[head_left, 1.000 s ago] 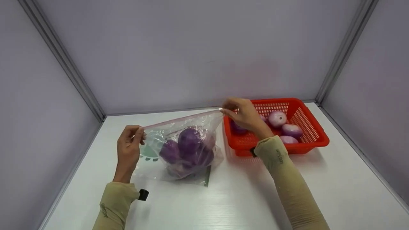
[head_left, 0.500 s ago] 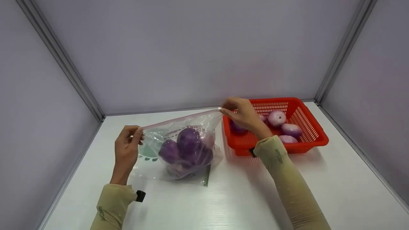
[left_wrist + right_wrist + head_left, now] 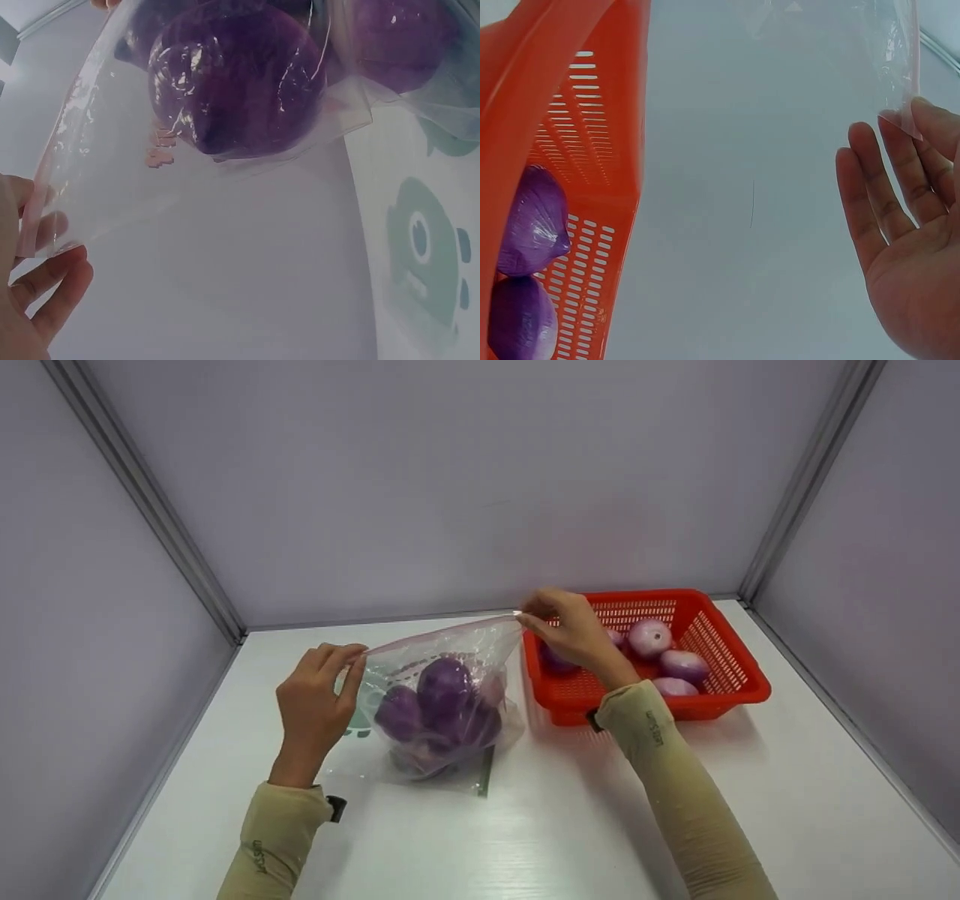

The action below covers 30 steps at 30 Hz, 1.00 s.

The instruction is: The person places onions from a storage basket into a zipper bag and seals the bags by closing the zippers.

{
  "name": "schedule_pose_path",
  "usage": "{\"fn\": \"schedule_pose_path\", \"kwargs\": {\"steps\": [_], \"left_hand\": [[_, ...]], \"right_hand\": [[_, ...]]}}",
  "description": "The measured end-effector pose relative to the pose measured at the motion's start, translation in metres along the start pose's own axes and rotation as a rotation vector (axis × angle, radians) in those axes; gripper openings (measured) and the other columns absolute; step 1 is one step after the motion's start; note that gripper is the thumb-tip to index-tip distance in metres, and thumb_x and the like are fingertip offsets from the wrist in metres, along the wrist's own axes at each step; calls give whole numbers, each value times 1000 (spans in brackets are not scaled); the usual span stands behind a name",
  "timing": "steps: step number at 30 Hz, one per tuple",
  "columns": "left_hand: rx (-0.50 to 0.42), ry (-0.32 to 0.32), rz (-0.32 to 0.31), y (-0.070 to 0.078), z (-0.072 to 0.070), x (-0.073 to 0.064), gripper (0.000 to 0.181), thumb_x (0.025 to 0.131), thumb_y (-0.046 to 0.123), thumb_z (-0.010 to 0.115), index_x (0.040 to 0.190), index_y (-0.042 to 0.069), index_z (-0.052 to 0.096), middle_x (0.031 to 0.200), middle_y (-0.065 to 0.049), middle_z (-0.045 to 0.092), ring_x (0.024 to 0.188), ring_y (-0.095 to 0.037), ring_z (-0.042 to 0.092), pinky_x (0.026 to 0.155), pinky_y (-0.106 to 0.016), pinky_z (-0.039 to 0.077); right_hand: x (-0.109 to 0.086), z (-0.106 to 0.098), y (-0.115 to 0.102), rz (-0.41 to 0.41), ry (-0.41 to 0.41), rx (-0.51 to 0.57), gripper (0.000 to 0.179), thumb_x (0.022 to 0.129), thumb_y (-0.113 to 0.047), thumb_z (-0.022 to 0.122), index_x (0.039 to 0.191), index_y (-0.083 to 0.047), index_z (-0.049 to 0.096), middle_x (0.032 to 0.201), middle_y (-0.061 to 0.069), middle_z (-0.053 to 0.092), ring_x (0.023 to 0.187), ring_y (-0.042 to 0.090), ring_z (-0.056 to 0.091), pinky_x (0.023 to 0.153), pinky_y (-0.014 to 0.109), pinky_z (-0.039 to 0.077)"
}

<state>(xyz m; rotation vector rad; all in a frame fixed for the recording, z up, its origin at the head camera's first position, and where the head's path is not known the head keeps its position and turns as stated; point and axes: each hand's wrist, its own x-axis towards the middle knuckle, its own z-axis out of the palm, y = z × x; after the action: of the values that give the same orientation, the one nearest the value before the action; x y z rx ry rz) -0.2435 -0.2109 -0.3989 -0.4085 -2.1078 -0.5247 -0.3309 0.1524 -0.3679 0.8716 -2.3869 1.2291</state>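
Note:
A clear zip bag (image 3: 480,641) with a pink strip along its mouth holds several purple onions (image 3: 444,690). Its top edge slants upward from left to right between the two hands. My left hand (image 3: 315,701) pinches the mouth near its left end; in the left wrist view the fingers (image 3: 67,274) lie at the pink strip (image 3: 41,187). My right hand (image 3: 574,630) pinches the bag's upper right corner between thumb and index finger. The right wrist view shows that corner (image 3: 900,112) in the pinch, with the other fingers held apart.
A red slotted basket (image 3: 649,711) stands right of the bag, partly behind my right hand. Several onions (image 3: 650,639) lie in it. A green printed figure (image 3: 424,247) shows at the bag's left. Grey walls (image 3: 480,495) enclose the white table (image 3: 525,840) at the back and sides.
My left hand has slid right and slightly up along the bag's mouth, its fingers now over the strip. The right hand has kept its pinch in about the same place.

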Motion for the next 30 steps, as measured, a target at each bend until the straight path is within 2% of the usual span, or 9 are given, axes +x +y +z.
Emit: {"fn": "schedule_pose_path", "kwargs": {"steps": [4,8,15,18,24,30], "left_hand": [[50,-2,52,5,2,4,15,98,24,71,105,12,77,90,-6,72,78,-26,65,55,-40,51],[49,-12,74,6,3,7,14,99,23,71,103,11,77,90,-6,72,78,-26,66,57,-40,53],[-27,-20,65,8,5,11,12,99,19,71,99,8,76,89,-7,73,74,-26,69,58,-40,55],[-71,-23,51,7,8,11,11,100,17,69,100,8,75,89,-7,73,69,-23,66,56,-39,53],[-160,1,-5,5,17,11,11,101,15,66,101,7,73,86,-6,70,63,-17,56,54,-35,46],[-202,53,-32,7,25,12,10,101,12,65,101,5,72,84,-7,67,66,-19,61,56,-36,48]], "right_hand": [[0,1,-1,8,5,12,14,99,-16,70,102,-2,73,97,13,74,91,27,71,88,42,60],[0,2,-2,3,15,10,13,99,-15,71,102,-2,73,97,13,75,90,26,72,87,42,61],[-6,2,0,-16,22,22,15,99,-16,70,108,-4,71,99,12,73,90,24,70,88,43,61],[-13,0,4,-22,22,-4,17,99,-16,70,113,-6,70,100,9,71,91,21,69,88,42,61],[-37,-2,17,18,6,-166,27,98,-20,72,124,-12,69,110,5,66,99,21,67,93,40,60],[-68,-6,37,74,-42,-372,49,99,-29,71,146,-21,59,139,8,61,128,31,58,112,54,48]]}}
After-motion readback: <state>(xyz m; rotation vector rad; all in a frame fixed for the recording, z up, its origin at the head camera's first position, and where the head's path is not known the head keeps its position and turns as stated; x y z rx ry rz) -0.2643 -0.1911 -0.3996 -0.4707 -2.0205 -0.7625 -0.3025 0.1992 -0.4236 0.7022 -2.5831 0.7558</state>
